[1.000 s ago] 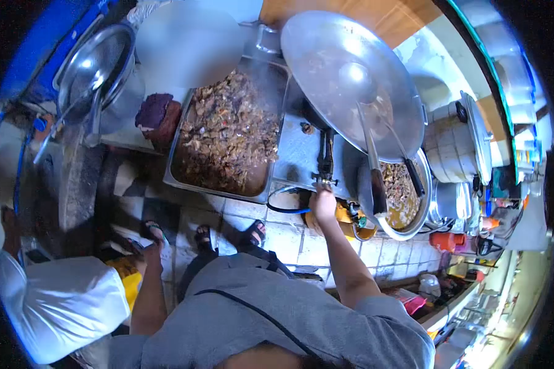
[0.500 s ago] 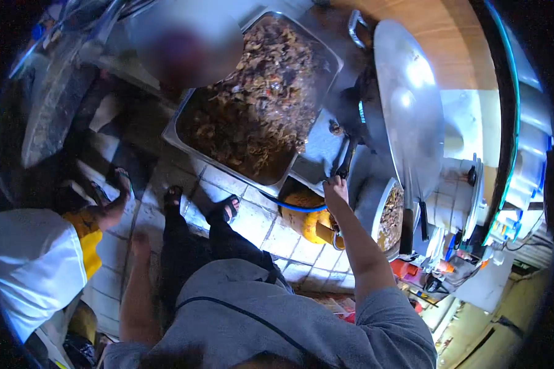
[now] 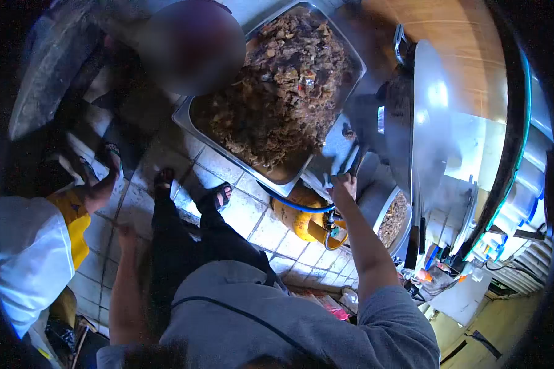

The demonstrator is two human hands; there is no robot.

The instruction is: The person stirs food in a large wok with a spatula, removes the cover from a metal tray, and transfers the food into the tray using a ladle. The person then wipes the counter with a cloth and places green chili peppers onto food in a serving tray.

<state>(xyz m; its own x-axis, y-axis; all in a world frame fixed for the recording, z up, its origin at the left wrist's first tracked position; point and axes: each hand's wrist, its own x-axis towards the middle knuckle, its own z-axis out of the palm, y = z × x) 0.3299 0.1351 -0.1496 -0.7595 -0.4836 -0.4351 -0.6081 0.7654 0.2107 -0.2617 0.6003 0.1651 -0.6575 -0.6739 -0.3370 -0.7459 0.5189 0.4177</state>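
Observation:
My right hand (image 3: 345, 186) is closed around the end of a dark handle (image 3: 354, 161), just beyond the near corner of a deep metal tray (image 3: 277, 186). Chunks of cooked meat (image 3: 283, 92) in brown liquid fill much of the tray. To the right of the handle a large, wide metal pan (image 3: 431, 104) stands steeply tilted, with a loop handle (image 3: 399, 42) at its far end. Whether the held handle belongs to that pan I cannot tell. My left hand (image 3: 127, 235) hangs low at my side, its fingers dim and blurred.
Under the tray's near corner stands a yellow gas cylinder (image 3: 295, 212) with a blue hose (image 3: 295, 206). A second container of food (image 3: 393, 221) is right of my forearm. Another person's white and yellow clothing (image 3: 31, 264) is at left. Tiled floor (image 3: 252, 212) lies below.
My view has shifted, and the tray and tilted pan appear further right. The pan shows more edge-on. My right hand stays at the handle; my left arm still hangs down.

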